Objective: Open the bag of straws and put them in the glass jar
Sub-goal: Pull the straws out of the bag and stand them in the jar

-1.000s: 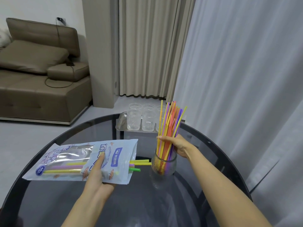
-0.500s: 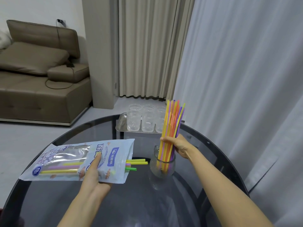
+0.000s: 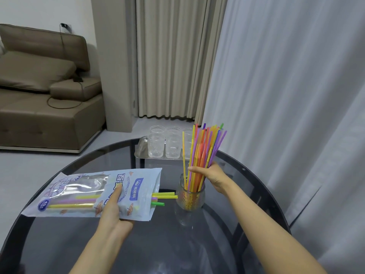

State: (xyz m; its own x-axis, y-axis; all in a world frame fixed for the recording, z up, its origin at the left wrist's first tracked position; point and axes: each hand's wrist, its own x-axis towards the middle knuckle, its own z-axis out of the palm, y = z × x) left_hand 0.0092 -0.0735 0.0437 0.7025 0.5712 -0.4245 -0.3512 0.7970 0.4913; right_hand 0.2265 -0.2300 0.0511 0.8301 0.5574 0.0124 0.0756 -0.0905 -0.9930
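The pale blue-and-white bag [image 3: 138, 186] lies flat over the left half of the table [image 3: 167, 244], possibly lifted just off the glass, with its open mouth facing right. Yellow, purple and green thick straws [image 3: 164, 196] poke from it toward the glass jar [image 3: 190, 198], which stands upright near the centre. Thin coloured straws [image 3: 203, 151] stand bundled in the jar, fanning toward the far right edge.

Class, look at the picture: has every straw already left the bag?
No: several straws lie inside the bag, their ends poking from its open mouth toward the glass jar.
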